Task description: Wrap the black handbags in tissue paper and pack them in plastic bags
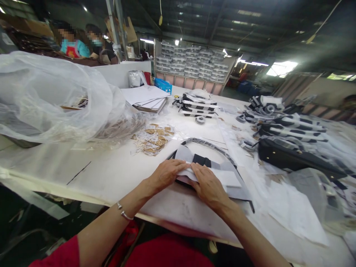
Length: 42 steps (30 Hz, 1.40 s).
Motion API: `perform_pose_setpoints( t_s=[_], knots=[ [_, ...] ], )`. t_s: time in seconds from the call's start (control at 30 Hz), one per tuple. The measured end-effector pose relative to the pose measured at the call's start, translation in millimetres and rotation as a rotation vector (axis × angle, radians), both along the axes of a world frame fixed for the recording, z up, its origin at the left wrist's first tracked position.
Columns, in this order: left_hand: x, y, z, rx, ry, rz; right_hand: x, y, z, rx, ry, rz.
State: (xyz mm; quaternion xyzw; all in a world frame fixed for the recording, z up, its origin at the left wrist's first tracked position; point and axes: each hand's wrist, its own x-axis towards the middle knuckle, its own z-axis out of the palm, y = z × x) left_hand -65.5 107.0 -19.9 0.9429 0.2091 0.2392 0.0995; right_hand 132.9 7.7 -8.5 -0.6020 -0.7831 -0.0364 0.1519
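A black handbag (187, 182) lies in front of me on the table, mostly covered by white and grey wrapping paper (232, 179). Its handle (210, 144), wound in clear film, arches away from me. A black patch (201, 160) shows between the papers. My left hand (166, 172) is closed on the paper at the bag's left side, fingers together. Beside it, my right hand (208, 184) has its fingers on top of the paper and its thumb tucked underneath. The fingertips of both hands almost meet. Part of the bag is hidden beneath them.
Cardboard tags with strings (154, 140) lie in a pile beyond my left hand. A large clear plastic bag (55, 100) fills the left. Paper sheets (146, 97) and wrapped bags (198, 105) stand behind. More black bags (294, 154) crowd the right. Co-workers (72, 46) are at the back left.
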Motion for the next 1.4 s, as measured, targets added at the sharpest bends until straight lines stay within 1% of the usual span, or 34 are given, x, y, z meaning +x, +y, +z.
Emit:
perform_pose_setpoints(
  t_s=[0.1, 0.17, 0.23, 0.3, 0.4, 0.5, 0.53, 0.6, 0.67, 0.7, 0.8, 0.87, 0.93, 1.0, 1.13, 1.2, 1.3, 1.4],
  knots=[
    [-0.5, -26.1, 11.1, -0.041, 0.026, -0.021, 18.3, -11.5, -9.9, 0.005, 0.024, 0.097],
    [-0.6, -44.1, 19.8, -0.058, 0.043, -0.046, 31.4, -21.4, -13.2, 0.014, 0.045, 0.159],
    [0.7, -54.6, 26.7, -0.074, 0.055, -0.039, 37.8, -28.3, -15.0, 0.018, 0.056, 0.164],
    [2.5, -55.5, 29.8, -0.106, 0.061, -0.027, 37.0, -30.6, -16.5, 0.016, 0.058, 0.129],
    [1.8, -45.5, 29.6, -0.138, 0.097, 0.006, 31.1, -29.0, -18.6, 0.005, 0.065, 0.084],
    [-4.9, -32.3, 31.3, -0.159, 0.071, 0.103, 29.2, -28.1, -18.8, -0.005, 0.109, 0.071],
    [-7.1, -27.7, 33.3, -0.203, 0.034, 0.14, 29.7, -28.5, -18.1, -0.005, 0.136, 0.065],
    [-8.7, -18.0, 38.2, -0.343, -0.03, 0.21, 30.9, -29.9, -15.8, -0.001, 0.199, 0.037],
    [-4.4, -7.7, 41.6, -0.46, -0.037, 0.287, 31.8, -31.7, -12.2, -0.004, 0.268, 0.001],
    [-0.1, -2.7, 41.9, -0.481, -0.024, 0.337, 32.0, -32.5, -10.1, -0.011, 0.302, -0.015],
    [17.2, 10.4, 37.1, -0.435, 0.076, 0.495, 32.1, -34.7, -4.0, -0.044, 0.398, -0.032],
    [27.8, 16.2, 32.1, -0.376, 0.15, 0.557, 32.6, -35.2, -0.7, -0.064, 0.442, -0.027],
    [34.7, 19.4, 28.7, -0.333, 0.195, 0.568, 33.8, -34.3, 1.4, -0.085, 0.462, -0.024],
    [37.9, 20.4, 28.0, -0.309, 0.208, 0.551, 35.4, -31.9, 2.4, -0.091, 0.469, -0.043],
    [40.8, 19.9, 30.0, -0.28, 0.25, 0.495, 35.5, -25.9, 3.7, -0.053, 0.48, -0.152],
    [44.2, 20.4, 29.5, -0.261, 0.262, 0.485, 32.2, -24.1, 5.4, -0.087, 0.414, -0.141],
    [50.8, 23.7, 25.4, -0.215, 0.255, 0.497, 24.1, -23.3, 7.5, -0.149, 0.219, -0.051],
    [53.6, 28.2, 18.5, -0.195, 0.242, 0.505, 17.0, -23.2, 7.2, -0.138, 0.083, -0.038]
  ],
)
